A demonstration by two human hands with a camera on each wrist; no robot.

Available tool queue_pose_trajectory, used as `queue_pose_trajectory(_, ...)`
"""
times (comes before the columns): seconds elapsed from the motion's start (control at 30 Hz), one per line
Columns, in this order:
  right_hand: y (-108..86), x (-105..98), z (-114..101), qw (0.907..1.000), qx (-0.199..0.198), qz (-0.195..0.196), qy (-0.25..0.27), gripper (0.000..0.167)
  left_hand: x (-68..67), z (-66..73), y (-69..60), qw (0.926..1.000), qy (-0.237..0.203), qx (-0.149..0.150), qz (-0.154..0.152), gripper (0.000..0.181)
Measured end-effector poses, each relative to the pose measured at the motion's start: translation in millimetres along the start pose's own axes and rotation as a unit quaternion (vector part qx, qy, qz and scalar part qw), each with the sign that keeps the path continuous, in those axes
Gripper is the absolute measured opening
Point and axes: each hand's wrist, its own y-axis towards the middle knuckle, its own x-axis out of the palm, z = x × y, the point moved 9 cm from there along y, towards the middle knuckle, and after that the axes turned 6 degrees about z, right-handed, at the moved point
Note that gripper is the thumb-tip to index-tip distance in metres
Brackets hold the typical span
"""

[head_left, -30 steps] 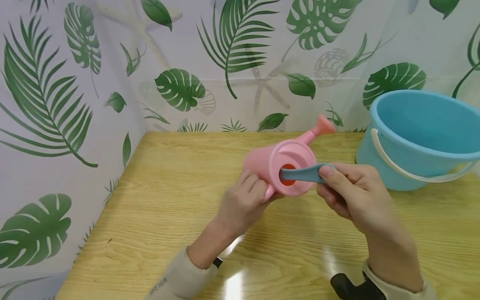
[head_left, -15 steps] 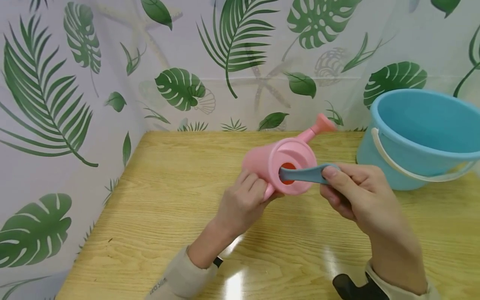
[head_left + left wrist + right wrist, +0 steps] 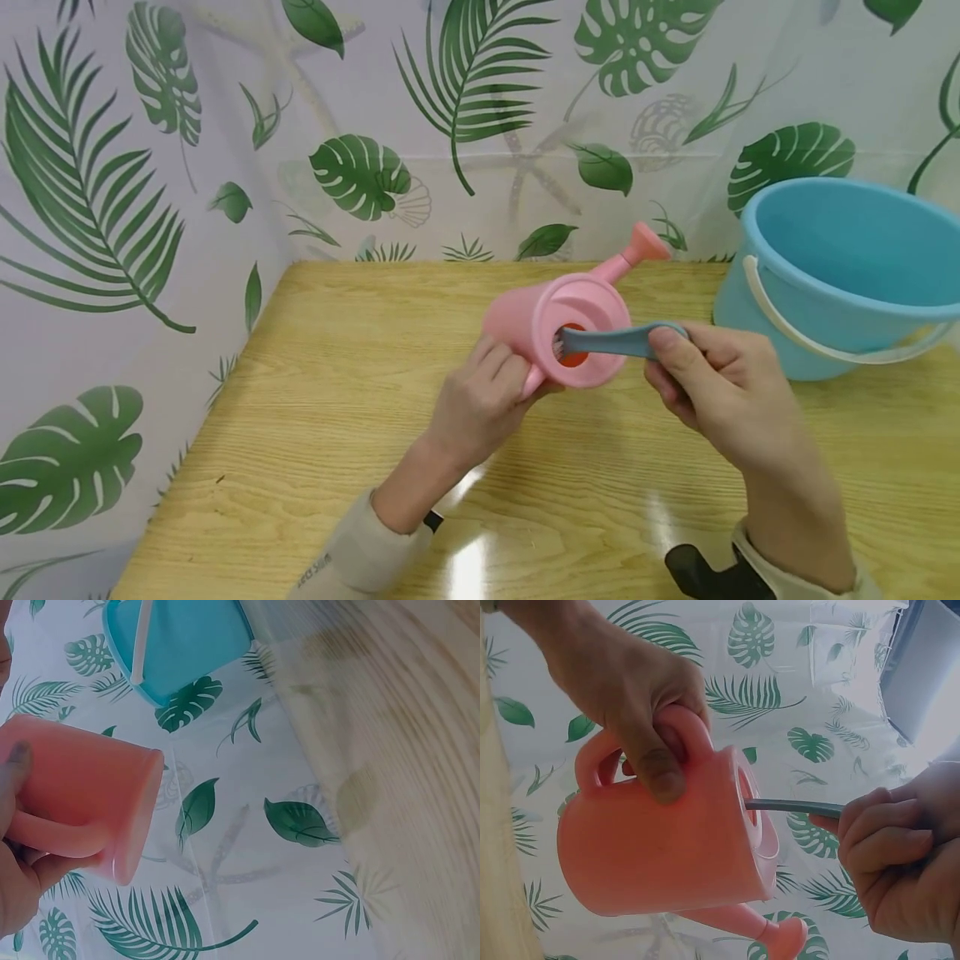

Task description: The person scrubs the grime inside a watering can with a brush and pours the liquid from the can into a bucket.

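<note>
Held off-center in the head view, the pink watering can (image 3: 513, 317) is tilted over the tabletop (image 3: 322, 408), its round top facing the right hand (image 3: 723, 387) and its spout (image 3: 617, 267) slanting up toward the far right, ending in a flared rose. The left hand (image 3: 483, 396) has its grip closed round the can's handle (image 3: 694, 733); in the right wrist view I see the digits wrapped through this loop, one lying against the can's body. The right hand's grip is a narrow pinch: the thumb presses the end of a blue-grey brush (image 3: 611, 342), and the other fingers are folded in. I trace the brush nearly level from that pinch to the hole in the can's top, where pale bristles (image 3: 557, 344) show at the left edge; how deep they reach I cannot tell. A red-orange patch (image 3: 574, 360) is visible within the hole. To the right, well apart from the can, a light blue bucket (image 3: 780, 333) stands upright on the tabletop, its white bail (image 3: 806, 340) hanging across the near wall. Behind, I note a white sheet (image 3: 525, 117) printed with green leaves; pale sleeves (image 3: 367, 542) cover both forearms.
</note>
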Motion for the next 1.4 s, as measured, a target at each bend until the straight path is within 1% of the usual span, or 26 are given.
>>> queue_pose_trajectory(0.07, -0.7, -0.7, -3.7, 0.997, -0.023, 0.017, -0.072, 0.033, 0.8, -1.7, -0.7, 1.0, -0.003, 0.001, -0.001, 0.045)
queue_pose_trajectory(0.1, -1.1, 0.8, -5.7, 0.9932, -0.038, 0.022, -0.108, 0.032, 0.9, -2.4, -1.0, 1.0, -0.006, 0.001, 0.0, 0.045)
queue_pose_trajectory(0.17, -2.0, 6.0, -9.9, 0.9803, -0.073, 0.025, -0.182, 0.028, 0.9, -3.4, -2.0, 0.9999, -0.014, 0.003, 0.003, 0.044)
queue_pose_trajectory(0.27, -3.8, 18.1, -15.9, 0.9543, -0.148, 0.007, -0.259, 0.014, 0.5, -3.0, -3.2, 0.9998, -0.017, 0.01, 0.01, 0.044)
queue_pose_trajectory(0.3, -4.6, 22.2, -17.5, 0.9429, -0.174, -0.002, -0.284, 0.009, 0.5, -2.5, -3.2, 0.9997, -0.014, 0.014, 0.011, 0.044)
queue_pose_trajectory(0.33, -5.7, 26.1, -18.5, 0.9312, -0.2, -0.013, -0.304, 0.008, 0.5, -1.9, -3.4, 0.9997, -0.009, 0.018, 0.013, 0.043)
queue_pose_trajectory(0.4, -8.0, 33.4, -19.5, 0.9078, -0.24, -0.036, -0.342, 0.018, 0.3, -1.0, -3.1, 0.9994, 0.002, 0.03, 0.016, 0.043)
queue_pose_trajectory(0.47, -10.6, 39.9, -19.7, 0.8863, -0.269, -0.055, -0.373, 0.025, -0.8, -1.2, -3.2, 0.9989, 0.012, 0.041, 0.019, 0.042)
queue_pose_trajectory(0.5, -12.1, 42.6, -19.8, 0.8769, -0.28, -0.064, -0.385, 0.019, -1.2, -1.6, -3.5, 0.9986, 0.016, 0.047, 0.018, 0.041)
queue_pose_trajectory(0.53, -13.6, 44.9, -20.1, 0.8692, -0.29, -0.07, -0.394, 0.018, -1.6, -2.1, -3.9, 0.9982, 0.02, 0.054, 0.018, 0.041)
queue_pose_trajectory(0.57, -14.8, 47.0, -20.5, 0.8624, -0.295, -0.077, -0.404, 0.012, -2.0, -2.6, -4.5, 0.9978, 0.023, 0.061, 0.017, 0.04)
queue_pose_trajectory(0.6, -16.3, 48.6, -20.8, 0.8565, -0.299, -0.081, -0.413, 0.014, -2.1, -3.2, -4.9, 0.9973, 0.025, 0.067, 0.014, 0.039)
queue_pose_trajectory(0.67, -18.7, 51.5, -19.9, 0.8485, -0.295, -0.093, -0.43, 0.036, -2.0, -3.9, -6.1, 0.9962, 0.029, 0.082, 0.007, 0.038)
queue_pose_trajectory(0.7, -19.5, 52.6, -19.3, 0.8465, -0.288, -0.1, -0.436, 0.045, -2.1, -3.9, -6.9, 0.9955, 0.03, 0.09, 0.005, 0.037)
queue_pose_trajectory(0.77, -21.0, 54.1, -17.9, 0.8473, -0.271, -0.113, -0.442, 0.044, -2.3, -3.8, -8.1, 0.9944, 0.026, 0.102, 0.003, 0.036)
queue_pose_trajectory(0.87, -23.2, 55.4, -17.3, 0.8559, -0.254, -0.132, -0.43, 0.011, -2.7, -3.3, -9.7, 0.9933, 0.02, 0.114, 0.002, 0.034)
queue_pose_trajectory(0.9, -23.6, 55.2, -17.6, 0.8615, -0.25, -0.136, -0.421, 0.008, -2.5, -3.1, -10.2, 0.9931, 0.018, 0.116, 0.001, 0.033)
queue_pose_trajectory(0.93, -23.8, 54.5, -18.2, 0.8664, -0.247, -0.139, -0.411, 0.018, -1.9, -2.8, -10.2, 0.993, 0.016, 0.117, 0.0, 0.033)
queue_pose_trajectory(1.0, -24.5, 53.8, -20.3, 0.8727, -0.248, -0.147, -0.394, 0.04, -1.1, -2.4, -10.6, 0.9929, 0.012, 0.118, -0.002, 0.033)
queue_pose_trajectory(1.07, -25.4, 52.5, -23.9, 0.8809, -0.251, -0.153, -0.371, 0.04, -1.0, -2.8, -11.1, 0.993, 0.012, 0.118, -0.002, 0.033)
queue_pose_trajectory(1.13, -27.4, 50.4, -30.1, 0.8889, -0.264, -0.153, -0.342, 0.038, -2.0, -4.1, -11.4, 0.9932, 0.015, 0.115, 0.0, 0.033)
queue_pose_trajectory(1.2, -30.3, 47.9, -36.6, 0.8917, -0.279, -0.152, -0.323, 0.036, -3.1, -5.4, -11.1, 0.9934, 0.02, 0.113, 0.002, 0.032)
queue_pose_trajectory(1.27, -32.8, 46.1, -42.0, 0.8917, -0.292, -0.148, -0.312, 0.034, -4.0, -5.5, -10.2, 0.9931, 0.022, 0.115, 0.004, 0.032)
queue_pose_trajectory(1.3, -33.5, 46.1, -43.7, 0.8888, -0.3, -0.146, -0.315, 0.034, -4.1, -4.9, -9.8, 0.9928, 0.023, 0.118, 0.004, 0.031)
queue_pose_trajectory(1.37, -33.0, 47.4, -42.0, 0.8798, -0.296, -0.148, -0.341, 0.035, -3.9, -2.4, -9.2, 0.9917, 0.023, 0.126, 0.005, 0.031)
queue_pose_trajectory(1.4, -32.0, 48.5, -40.0, 0.8768, -0.292, -0.15, -0.351, 0.036, -3.8, -1.0, -9.0, 0.9913, 0.022, 0.13, 0.005, 0.031)
